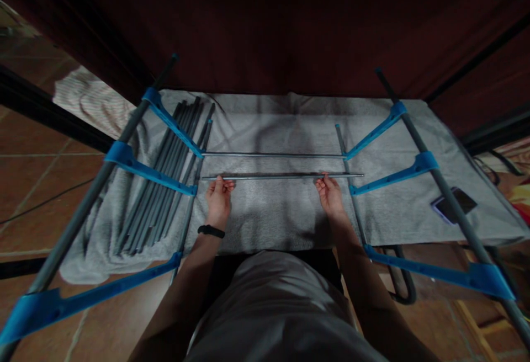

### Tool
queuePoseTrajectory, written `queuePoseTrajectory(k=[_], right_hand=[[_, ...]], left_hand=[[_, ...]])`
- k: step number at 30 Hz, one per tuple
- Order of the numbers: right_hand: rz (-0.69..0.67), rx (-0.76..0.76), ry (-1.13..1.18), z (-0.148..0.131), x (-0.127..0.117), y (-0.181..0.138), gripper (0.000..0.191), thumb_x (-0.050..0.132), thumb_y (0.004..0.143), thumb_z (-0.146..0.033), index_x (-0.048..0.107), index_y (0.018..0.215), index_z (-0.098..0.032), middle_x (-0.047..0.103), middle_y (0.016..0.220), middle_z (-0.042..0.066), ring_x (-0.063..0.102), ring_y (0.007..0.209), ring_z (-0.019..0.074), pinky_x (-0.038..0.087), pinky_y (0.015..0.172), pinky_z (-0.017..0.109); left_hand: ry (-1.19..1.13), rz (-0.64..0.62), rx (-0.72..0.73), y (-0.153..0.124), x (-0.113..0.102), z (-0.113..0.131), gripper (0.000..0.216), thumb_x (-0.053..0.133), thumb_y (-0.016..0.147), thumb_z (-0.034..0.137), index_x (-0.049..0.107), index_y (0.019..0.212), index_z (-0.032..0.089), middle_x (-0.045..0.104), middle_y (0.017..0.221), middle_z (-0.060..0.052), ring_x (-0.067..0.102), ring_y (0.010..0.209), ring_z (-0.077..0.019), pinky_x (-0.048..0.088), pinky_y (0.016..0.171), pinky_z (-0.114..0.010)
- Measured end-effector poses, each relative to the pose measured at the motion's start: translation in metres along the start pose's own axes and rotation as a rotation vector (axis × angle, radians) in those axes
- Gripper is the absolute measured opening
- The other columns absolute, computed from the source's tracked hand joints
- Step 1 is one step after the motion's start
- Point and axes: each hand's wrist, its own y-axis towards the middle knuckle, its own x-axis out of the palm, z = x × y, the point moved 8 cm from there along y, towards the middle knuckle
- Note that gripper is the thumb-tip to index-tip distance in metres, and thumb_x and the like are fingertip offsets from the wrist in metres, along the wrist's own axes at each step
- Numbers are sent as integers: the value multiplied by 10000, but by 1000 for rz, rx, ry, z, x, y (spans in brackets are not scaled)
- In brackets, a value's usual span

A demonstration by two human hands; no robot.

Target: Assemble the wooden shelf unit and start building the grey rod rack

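Observation:
A thin grey metal rod (277, 176) lies crosswise over a grey towel (273, 213). My left hand (218, 196) pinches it near its left end, and my right hand (330, 193) pinches it near its right end. Just beyond it a second rod (273, 155) spans between the blue connectors of two side frames. The left frame (124, 158) and the right frame (418, 166) are grey tubes with blue plastic arms pointing inward.
A bundle of several loose grey rods (165, 180) lies on the towel at the left. A dark phone (453, 205) rests on the towel at the right. Tiled floor shows on both sides, and a dark red curtain hangs behind.

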Motion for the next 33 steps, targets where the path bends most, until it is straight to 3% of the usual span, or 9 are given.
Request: queuePoseTrajectory(k=[19,33], right_hand=[[-12,-40,-58,0,1,-1,258,824,846,-181,607,742,-275,725,713,-72,707,649,109,620,687,238],[20,-11,20,-4,2,-5,200,683,927,-93,625,865,-274,722,704,-78,679,635,105,599,713,246]], left_hand=[[-54,-84,-20,1,1,-1,349,847,885,405,645,740,160,723,686,-17,709,668,-117,576,720,-231],[-178,37,-98,9,-9,-6,339,571,1082,380,687,871,142,714,676,-38,708,633,-122,589,761,-254]])
